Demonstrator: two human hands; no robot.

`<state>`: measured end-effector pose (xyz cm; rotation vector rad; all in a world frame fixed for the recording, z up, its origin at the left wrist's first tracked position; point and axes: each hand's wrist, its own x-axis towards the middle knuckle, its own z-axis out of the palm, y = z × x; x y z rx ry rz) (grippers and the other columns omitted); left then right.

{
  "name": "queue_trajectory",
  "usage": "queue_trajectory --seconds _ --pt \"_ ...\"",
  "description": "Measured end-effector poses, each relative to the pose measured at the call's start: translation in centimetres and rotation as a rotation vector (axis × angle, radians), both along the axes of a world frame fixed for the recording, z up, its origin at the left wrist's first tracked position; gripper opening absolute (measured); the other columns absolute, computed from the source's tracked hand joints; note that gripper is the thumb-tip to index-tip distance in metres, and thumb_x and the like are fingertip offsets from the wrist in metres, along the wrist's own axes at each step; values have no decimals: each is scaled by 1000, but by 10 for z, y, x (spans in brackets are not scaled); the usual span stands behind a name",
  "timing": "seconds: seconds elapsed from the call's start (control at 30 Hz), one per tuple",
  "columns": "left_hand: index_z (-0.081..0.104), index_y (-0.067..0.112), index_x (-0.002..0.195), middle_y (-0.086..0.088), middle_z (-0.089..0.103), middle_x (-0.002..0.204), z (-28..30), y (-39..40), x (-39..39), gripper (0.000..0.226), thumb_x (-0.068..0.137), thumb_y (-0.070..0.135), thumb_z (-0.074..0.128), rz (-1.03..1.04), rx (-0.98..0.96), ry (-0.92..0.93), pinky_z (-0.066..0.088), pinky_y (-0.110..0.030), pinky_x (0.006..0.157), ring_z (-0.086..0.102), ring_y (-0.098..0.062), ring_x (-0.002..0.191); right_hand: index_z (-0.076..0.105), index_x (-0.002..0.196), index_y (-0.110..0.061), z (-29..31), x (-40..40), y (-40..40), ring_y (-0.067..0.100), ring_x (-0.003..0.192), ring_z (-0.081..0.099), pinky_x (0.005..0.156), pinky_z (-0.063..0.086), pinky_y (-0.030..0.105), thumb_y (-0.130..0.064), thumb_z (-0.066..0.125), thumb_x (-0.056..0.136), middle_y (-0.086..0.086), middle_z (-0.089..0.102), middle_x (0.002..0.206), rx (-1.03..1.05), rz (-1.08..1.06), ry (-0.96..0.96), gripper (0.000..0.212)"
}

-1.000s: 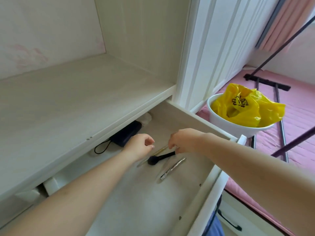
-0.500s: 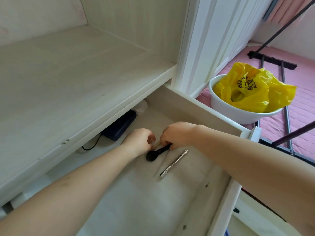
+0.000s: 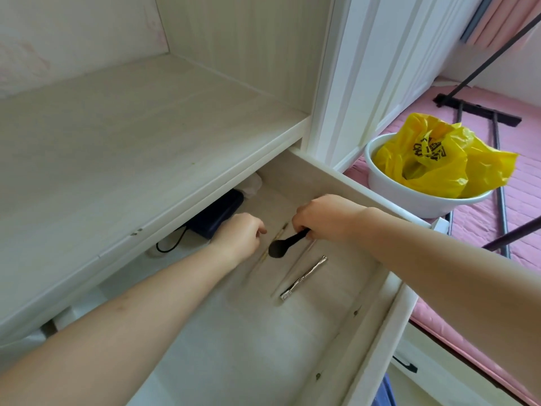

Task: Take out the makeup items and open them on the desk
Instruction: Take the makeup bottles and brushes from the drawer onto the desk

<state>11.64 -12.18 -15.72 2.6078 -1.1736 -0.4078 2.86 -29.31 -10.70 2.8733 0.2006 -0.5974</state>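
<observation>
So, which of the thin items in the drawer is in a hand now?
The black brush: the right hand grips its handle. The silver stick and the gold pencil lie loose on the drawer floor.

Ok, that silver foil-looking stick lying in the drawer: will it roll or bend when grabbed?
The silver stick looks thin and round, so it may roll if nudged. Its crinkled, foil-like surface suggests a light wrapper that could dent. It lies free, untouched by either hand.

Pale whitewashed wood desk [image 3: 126,136] in alcove, white panelled post [image 3: 366,68] at right. Pink quilted floor mat [image 3: 527,206], pink curtain [image 3: 497,19] upper right. Daylight, soft.
</observation>
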Motion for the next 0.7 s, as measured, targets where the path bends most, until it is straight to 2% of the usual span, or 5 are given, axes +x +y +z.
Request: queue_trajectory --seconds 0.17,0.27,0.43,0.57,0.7 --pt "61 21 118 -3 56 116 -10 3 -17 37 85 37 63 6 105 24 46 -32 85 55 -23 110 58 112 -25 11 -14 -1 22 103 58 89 45 38 -25 55 90 -4 60 113 -25 -16 -7 22" --pt "60 20 114 -3 60 114 -12 -3 -27 36 83 40 61 91 56 32 46 -31 80 58 -25 106 58 112 -26 12 -23 -3 21 104 58 89 46 38 -26 56 89 -5 61 113 -15 -30 -23 23" --pt "55 22 85 -7 62 102 -17 -25 -47 30 75 49 64 129 35 90 41 -28 67 60 -31 97 60 105 -27 11 -31 -13 21 102 59 85 49 38 -24 56 86 -5 62 108 5 -57 -41 20" --pt "63 17 94 -8 64 102 -17 -37 -56 27 77 38 66 78 42 105 41 -29 68 61 -31 98 60 105 -26 9 -36 -19 22 100 58 81 49 36 -22 56 86 -4 61 108 16 -77 -41 20" --pt "64 17 95 -6 64 99 -16 -38 -60 19 79 19 55 18 73 37 40 -28 63 62 -32 95 60 107 -25 9 -36 -19 22 103 57 82 48 36 -22 56 87 -3 60 110 19 -78 -41 21"
